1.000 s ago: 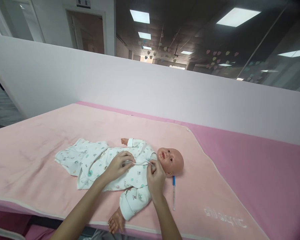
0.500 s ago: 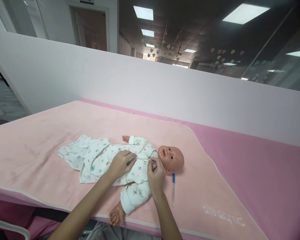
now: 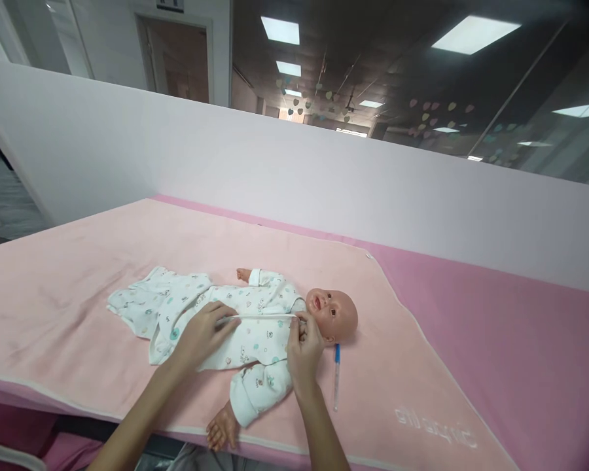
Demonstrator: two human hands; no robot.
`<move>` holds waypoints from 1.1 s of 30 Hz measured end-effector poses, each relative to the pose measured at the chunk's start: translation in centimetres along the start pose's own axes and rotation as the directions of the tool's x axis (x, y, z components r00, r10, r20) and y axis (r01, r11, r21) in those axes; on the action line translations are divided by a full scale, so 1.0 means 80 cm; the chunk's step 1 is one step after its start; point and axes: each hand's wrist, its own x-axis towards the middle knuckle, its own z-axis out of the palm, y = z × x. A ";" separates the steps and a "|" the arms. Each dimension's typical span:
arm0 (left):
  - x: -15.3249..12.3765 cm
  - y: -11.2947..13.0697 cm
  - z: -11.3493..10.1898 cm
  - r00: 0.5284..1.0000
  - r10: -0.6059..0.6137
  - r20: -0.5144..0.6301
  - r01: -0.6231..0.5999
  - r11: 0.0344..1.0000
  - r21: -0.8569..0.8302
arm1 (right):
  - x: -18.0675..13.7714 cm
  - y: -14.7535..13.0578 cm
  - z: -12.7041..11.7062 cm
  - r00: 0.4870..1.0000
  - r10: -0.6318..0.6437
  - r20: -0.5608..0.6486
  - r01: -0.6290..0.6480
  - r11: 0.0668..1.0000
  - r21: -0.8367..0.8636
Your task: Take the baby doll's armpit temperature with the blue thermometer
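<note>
A baby doll [image 3: 331, 313] lies on its back on a light pink blanket [image 3: 78, 275], head to the right. It wears a white patterned sleepsuit [image 3: 255, 340]. My left hand [image 3: 203, 332] rests on the doll's belly, fingers pinched on the white edge of the sleepsuit's front. My right hand [image 3: 303, 347] is closed at the doll's collar, pinching the other end of that same edge. The edge runs taut between both hands. One bare doll hand [image 3: 220, 426] reaches the blanket's near edge.
A thin thermometer with a blue tip [image 3: 336, 378] lies on the blanket just right of my right hand. A darker pink mat [image 3: 520, 340] covers the table to the right. A white partition wall [image 3: 294, 176] stands behind the table.
My left hand has slid left along the sleepsuit's front edge, away from the collar, stretching it out. My right hand has stayed at the collar.
</note>
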 end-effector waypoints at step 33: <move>-0.018 -0.011 0.029 0.965 0.146 -0.217 -0.066 0.940 0.335 | -0.038 -0.029 -0.095 0.990 0.127 0.060 -0.117 0.982 -0.150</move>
